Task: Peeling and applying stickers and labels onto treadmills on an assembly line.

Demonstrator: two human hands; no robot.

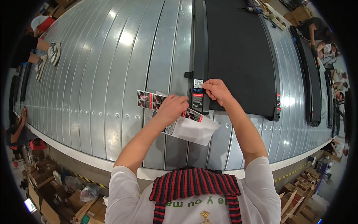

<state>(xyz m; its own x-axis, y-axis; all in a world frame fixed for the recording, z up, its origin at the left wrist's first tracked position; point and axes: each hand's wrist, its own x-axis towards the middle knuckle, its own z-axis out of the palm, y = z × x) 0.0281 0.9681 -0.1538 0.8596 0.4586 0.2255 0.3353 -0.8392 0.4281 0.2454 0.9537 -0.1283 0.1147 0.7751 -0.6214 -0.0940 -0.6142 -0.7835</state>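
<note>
A dark frame rail (200, 41) runs along the left side of a wide black belt (238, 56), like that of a treadmill. Near the rail's close end lies a white sticker with a square code (198, 83), and my right hand (217, 91) pinches at its right edge. Just below it on the rail is a black label with a red band (197, 100). My left hand (173, 109) is closed over sticker sheets (194, 131), left of the rail end; its palm side is hidden. Printed red-and-black stickers show on the sheets, one of which bends upward.
The unit lies on a ribbed metal conveyor (100, 74). A power drill (250, 10) rests at its far end. More dark units (307, 82) lie to the right, with people beside them. A person's shoes (54, 53) stand on the conveyor at left. Cardboard boxes (44, 173) fill the floor nearby.
</note>
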